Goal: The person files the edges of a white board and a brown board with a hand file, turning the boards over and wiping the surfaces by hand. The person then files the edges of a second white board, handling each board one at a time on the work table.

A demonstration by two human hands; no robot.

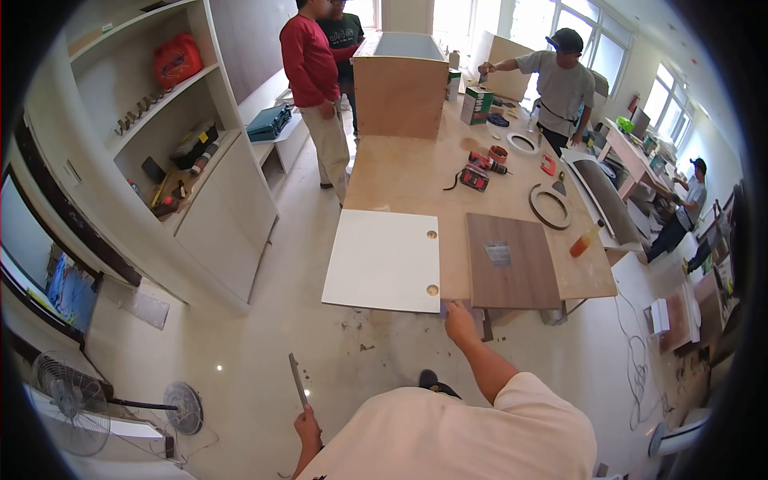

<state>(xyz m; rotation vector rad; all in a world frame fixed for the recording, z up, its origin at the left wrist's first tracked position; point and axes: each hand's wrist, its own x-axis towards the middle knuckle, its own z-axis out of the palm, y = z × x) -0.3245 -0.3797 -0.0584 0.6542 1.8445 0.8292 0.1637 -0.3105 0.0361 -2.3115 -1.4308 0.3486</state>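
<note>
My left hand (307, 426) is closed around one end of a long, flat grey file (298, 378), which points up and away over the floor. My right hand (458, 322) is at the front edge of the worktable (400, 172), beside the near right corner of a white panel (380, 260). Its fingers are too small and partly hidden to show whether they grip that edge. The white panel has two round holes along its right side and overhangs the table at left and front. Right of it lies a brown wood-grain panel (520, 268) with a label.
Farther up the table are a red cordless drill (484, 168), a roll of edge banding (550, 206), an orange bottle (584, 242) and a wooden cabinet box (400, 96). Several people stand around the room. A fan (72, 400) is at lower left; a cable (636, 368) crosses the floor.
</note>
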